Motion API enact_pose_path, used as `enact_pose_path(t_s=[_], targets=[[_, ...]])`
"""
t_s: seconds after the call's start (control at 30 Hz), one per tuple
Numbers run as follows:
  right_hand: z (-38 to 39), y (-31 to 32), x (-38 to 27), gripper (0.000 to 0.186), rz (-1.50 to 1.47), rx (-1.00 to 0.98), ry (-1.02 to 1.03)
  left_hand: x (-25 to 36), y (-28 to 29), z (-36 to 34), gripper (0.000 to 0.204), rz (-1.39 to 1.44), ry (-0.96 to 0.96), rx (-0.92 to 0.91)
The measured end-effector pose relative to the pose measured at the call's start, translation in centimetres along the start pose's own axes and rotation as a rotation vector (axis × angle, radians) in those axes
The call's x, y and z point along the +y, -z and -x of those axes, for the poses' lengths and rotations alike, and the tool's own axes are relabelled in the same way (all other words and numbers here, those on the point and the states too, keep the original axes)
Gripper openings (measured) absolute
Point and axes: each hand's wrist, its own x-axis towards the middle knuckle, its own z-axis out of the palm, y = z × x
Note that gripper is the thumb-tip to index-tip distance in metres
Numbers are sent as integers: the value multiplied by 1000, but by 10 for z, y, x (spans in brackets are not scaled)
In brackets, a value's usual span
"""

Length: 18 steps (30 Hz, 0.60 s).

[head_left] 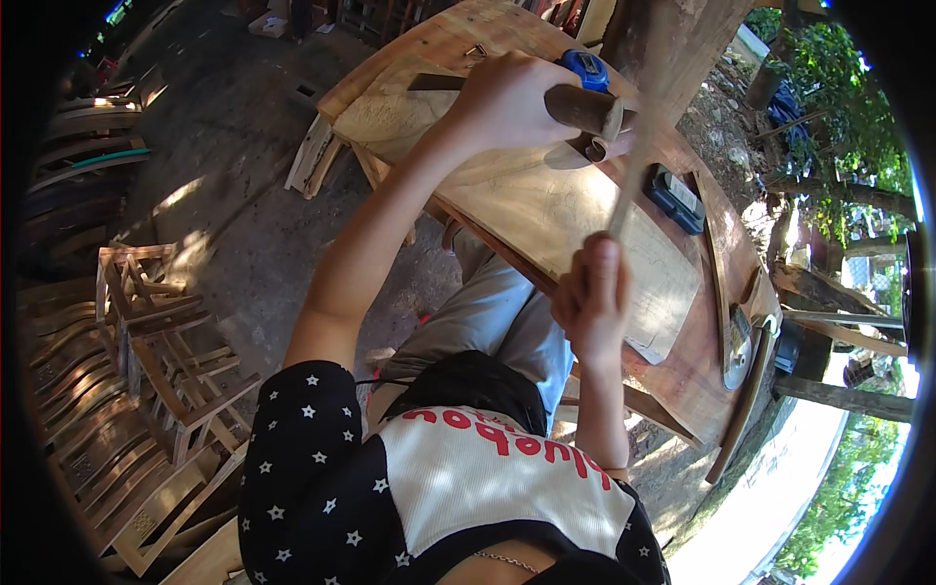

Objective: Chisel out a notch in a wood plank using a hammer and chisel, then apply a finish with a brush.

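The wooden worktop [682, 370] runs across the upper right of the frame, and on it lies a pale carved wood panel [546, 210], just right of centre. A stack of unfinished chairs [146, 390] fills the lower left. Above centre, the left hand [507, 102] has its fingers clamped round a chisel [585, 107]. The right hand [590, 302], at centre, grips a mallet handle [634, 166]. For a clean cut, I judge, the chisel wants holding steady and striking squarely.
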Motion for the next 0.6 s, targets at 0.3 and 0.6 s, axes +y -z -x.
enact_pose_path(t_s=[0.3,0.6], targets=[[-22,-11,-46,30,-417,130,-196,-16,6,-3,36,-27,59,93],[-30,-19,-45,28,-301,215,-240,-25,8,-3,37,-80,77,69]])
